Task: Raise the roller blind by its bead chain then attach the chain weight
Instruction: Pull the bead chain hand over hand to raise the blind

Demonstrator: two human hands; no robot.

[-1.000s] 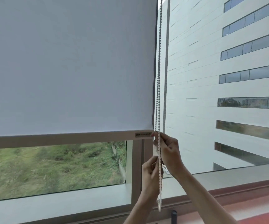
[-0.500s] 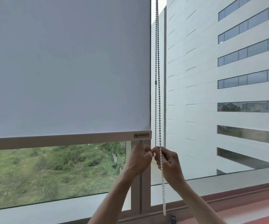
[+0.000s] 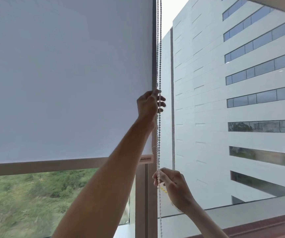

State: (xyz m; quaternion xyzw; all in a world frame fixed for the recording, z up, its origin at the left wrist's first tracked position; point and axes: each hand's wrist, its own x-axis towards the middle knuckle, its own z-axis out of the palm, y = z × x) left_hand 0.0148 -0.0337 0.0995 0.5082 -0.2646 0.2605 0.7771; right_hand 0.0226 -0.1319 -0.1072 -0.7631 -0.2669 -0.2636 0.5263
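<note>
The white roller blind (image 3: pixel 66 74) covers most of the left window pane, its bottom bar (image 3: pixel 44 166) level above the strip of green hillside (image 3: pixel 35 200). The bead chain (image 3: pixel 159 48) hangs down the blind's right edge. The left hand (image 3: pixel 148 105) is raised high, fingers curled round the chain. Lower down, the right hand (image 3: pixel 173 184) pinches the same chain just below the bar. A pale building (image 3: pixel 232 100) fills the right pane

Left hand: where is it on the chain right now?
Head view, centre: the left hand grips the bead chain beside the blind's right edge, well above the right hand.
</note>
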